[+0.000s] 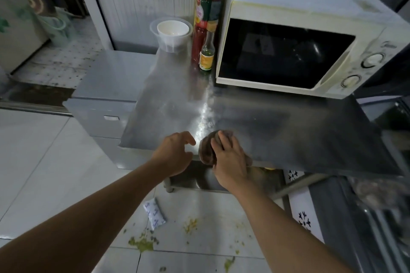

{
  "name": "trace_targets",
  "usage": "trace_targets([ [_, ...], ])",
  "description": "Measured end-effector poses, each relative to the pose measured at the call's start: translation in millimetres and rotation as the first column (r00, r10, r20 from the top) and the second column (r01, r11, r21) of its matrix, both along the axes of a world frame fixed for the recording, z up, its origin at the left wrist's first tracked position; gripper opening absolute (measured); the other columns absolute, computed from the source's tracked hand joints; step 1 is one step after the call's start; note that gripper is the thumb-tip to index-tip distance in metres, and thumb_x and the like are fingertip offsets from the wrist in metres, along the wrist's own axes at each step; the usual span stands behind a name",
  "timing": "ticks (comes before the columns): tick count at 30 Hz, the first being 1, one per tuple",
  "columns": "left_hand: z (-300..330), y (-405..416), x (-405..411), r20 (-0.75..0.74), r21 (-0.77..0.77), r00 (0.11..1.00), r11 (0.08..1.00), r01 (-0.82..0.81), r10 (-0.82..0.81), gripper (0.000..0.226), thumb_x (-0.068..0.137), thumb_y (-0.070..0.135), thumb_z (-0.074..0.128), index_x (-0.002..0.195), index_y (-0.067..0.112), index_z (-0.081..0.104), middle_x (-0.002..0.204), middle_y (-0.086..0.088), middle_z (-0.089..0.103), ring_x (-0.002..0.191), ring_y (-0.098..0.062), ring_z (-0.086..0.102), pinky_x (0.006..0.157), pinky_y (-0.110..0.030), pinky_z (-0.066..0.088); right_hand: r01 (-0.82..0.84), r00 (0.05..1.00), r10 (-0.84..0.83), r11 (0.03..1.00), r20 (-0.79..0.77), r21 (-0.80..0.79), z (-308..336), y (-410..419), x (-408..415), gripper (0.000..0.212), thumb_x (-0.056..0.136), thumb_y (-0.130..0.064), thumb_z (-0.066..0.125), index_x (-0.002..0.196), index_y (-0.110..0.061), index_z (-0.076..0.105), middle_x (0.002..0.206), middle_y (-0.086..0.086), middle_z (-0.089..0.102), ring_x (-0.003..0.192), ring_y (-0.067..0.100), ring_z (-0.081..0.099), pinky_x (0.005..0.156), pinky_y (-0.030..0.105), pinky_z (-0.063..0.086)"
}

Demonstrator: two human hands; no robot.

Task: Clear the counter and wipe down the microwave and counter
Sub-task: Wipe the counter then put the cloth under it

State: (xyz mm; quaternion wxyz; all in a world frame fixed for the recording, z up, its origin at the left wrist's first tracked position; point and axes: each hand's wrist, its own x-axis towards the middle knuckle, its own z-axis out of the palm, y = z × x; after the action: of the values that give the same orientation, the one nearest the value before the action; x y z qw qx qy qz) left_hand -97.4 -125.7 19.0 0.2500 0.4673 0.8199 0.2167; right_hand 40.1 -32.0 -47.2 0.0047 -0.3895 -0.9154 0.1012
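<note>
Floor: pale tiles [44,162] nearest the camera, with green-yellow food scraps [142,244] scattered on them and a small white printed packet [154,215] lying just beyond the scraps.
Right hand: the right hand [228,157] lies on a brown cloth [207,150] at the near edge of the counter, fingers fairly straight and laid over the top of the cloth, pressing it down; the cloth bunches out to the left from under the palm.
Left hand: the left hand [175,153] is just left of the cloth at the same near edge, fingers loosely curled with nothing in them; whether the fingertips touch the steel I cannot tell.
Counter: a stainless steel counter [277,122] with a bright smeared streak running from near to far through its middle.
Microwave: a cream microwave [310,35] sits on the far right of the counter, door closed, two dials on its right side, yellowish stains on its top.
Bottles: a small glass bottle [206,53] and a tall red sauce bottle [207,6] with an orange cap stand just left of the microwave, at the far edge.
Cups: a white cup [173,29] nested in a clear plastic container [170,44], left of the bottles.
</note>
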Motion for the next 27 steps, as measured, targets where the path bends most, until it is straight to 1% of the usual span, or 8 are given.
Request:
trace_targets([
  [4, -1, 9, 10, -0.02, -0.011, 0.999, 0.999, 0.03, -0.03, 0.028, 0.086, 0.009, 0.059, 0.11, 0.022, 0.058, 0.12, -0.003, 0.058, 0.108, -0.017, 0.054, 0.085, -0.024, 0.043, -0.049, 0.999, 0.049, 0.999, 0.007, -0.016, -1, 1, 21, 0.065, 0.091, -0.019, 0.054, 0.148, -0.029, 0.023, 0.159, -0.007, 0.006, 0.145, 0.026, 0.004, 0.115, 0.049, 0.02],
  [7, 1, 19, 23, -0.006, -0.02, 0.998, 0.998, 0.062, -0.062, 0.029, 0.086, 0.01, 0.06, 0.112, 0.023, 0.057, 0.122, -0.002, 0.056, 0.109, -0.018, 0.053, 0.088, -0.026, 0.043, 0.03, 0.999, -0.031, 0.999, 0.034, 0.027, 4, 11, 42, 0.06, 0.094, -0.02, 0.051, 0.147, -0.029, 0.024, 0.158, -0.006, 0.008, 0.143, 0.029, 0.007, 0.109, 0.051, 0.028],
  [12, 1, 29, 49, 0.005, -0.043, 0.994, 0.993, 0.108, -0.108, 0.028, 0.087, 0.007, 0.058, 0.111, 0.02, 0.058, 0.119, -0.005, 0.058, 0.109, -0.022, 0.054, 0.095, -0.035, 0.047, 0.286, 0.946, -0.285, 0.958, 0.153, 0.016, 8, 43, 103, 0.067, 0.091, -0.018, 0.053, 0.148, -0.03, 0.018, 0.158, -0.006, 0.001, 0.141, 0.033, 0.008, 0.107, 0.055, 0.033],
  [17, 6, 34, 71, 0.018, -0.021, 0.985, 0.985, 0.169, -0.169, 0.025, 0.087, 0.006, 0.059, 0.109, 0.017, 0.058, 0.114, -0.007, 0.059, 0.104, -0.022, 0.056, 0.09, -0.031, 0.049, 0.366, 0.914, -0.373, 0.928, 0.16, 0.07, 14, 31, 115, 0.067, 0.088, -0.022, 0.059, 0.146, -0.022, 0.025, 0.155, 0.005, 0.01, 0.129, 0.034, 0.026, 0.099, 0.049, 0.043],
  [20, 12, 36, 78, -0.002, -0.007, 0.978, 0.978, 0.207, -0.207, 0.022, 0.087, 0.005, 0.057, 0.107, 0.014, 0.057, 0.111, -0.008, 0.059, 0.099, -0.021, 0.057, 0.086, -0.028, 0.049, 0.306, 0.95, -0.304, 0.952, 0.074, -0.019, 16, 20, 115, 0.063, 0.083, -0.014, 0.064, 0.139, -0.02, 0.037, 0.152, 0.003, 0.017, 0.128, 0.033, 0.028, 0.099, 0.048, 0.044],
  [22, 16, 36, 83, 0.007, -0.018, 0.982, 0.982, 0.187, -0.187, 0.023, 0.086, 0.005, 0.057, 0.108, 0.014, 0.056, 0.11, -0.008, 0.06, 0.095, -0.02, 0.055, 0.081, -0.025, 0.046, 0.274, 0.957, -0.285, 0.951, -0.057, -0.144, 22, 18, 121, 0.057, 0.081, -0.005, 0.064, 0.133, -0.021, 0.047, 0.148, 0.002, 0.027, 0.126, 0.03, 0.035, 0.103, 0.038, 0.041],
  [24, 22, 33, 89, 0.026, -0.042, 0.988, 0.987, 0.153, -0.152, 0.026, 0.086, 0.007, 0.056, 0.111, 0.015, 0.055, 0.11, -0.007, 0.06, 0.092, -0.019, 0.054, 0.079, -0.024, 0.044, 0.278, 0.908, -0.353, 0.911, -0.225, -0.304, 35, 17, 129, 0.055, 0.079, 0.003, 0.064, 0.127, -0.022, 0.055, 0.141, 0.001, 0.036, 0.124, 0.024, 0.043, 0.104, 0.022, 0.033],
  [27, 33, 30, 97, 0.119, -0.054, 0.992, 0.997, 0.056, -0.049, 0.026, 0.087, 0.019, 0.059, 0.113, 0.017, 0.054, 0.102, -0.003, 0.059, 0.085, -0.015, 0.052, 0.075, -0.022, 0.042, 0.261, 0.792, -0.459, 0.851, -0.403, -0.456, 63, 13, 136, 0.059, 0.071, 0.0, 0.074, 0.117, -0.033, 0.057, 0.124, -0.002, 0.046, 0.115, 0.016, 0.05, 0.096, 0.017, 0.037],
])
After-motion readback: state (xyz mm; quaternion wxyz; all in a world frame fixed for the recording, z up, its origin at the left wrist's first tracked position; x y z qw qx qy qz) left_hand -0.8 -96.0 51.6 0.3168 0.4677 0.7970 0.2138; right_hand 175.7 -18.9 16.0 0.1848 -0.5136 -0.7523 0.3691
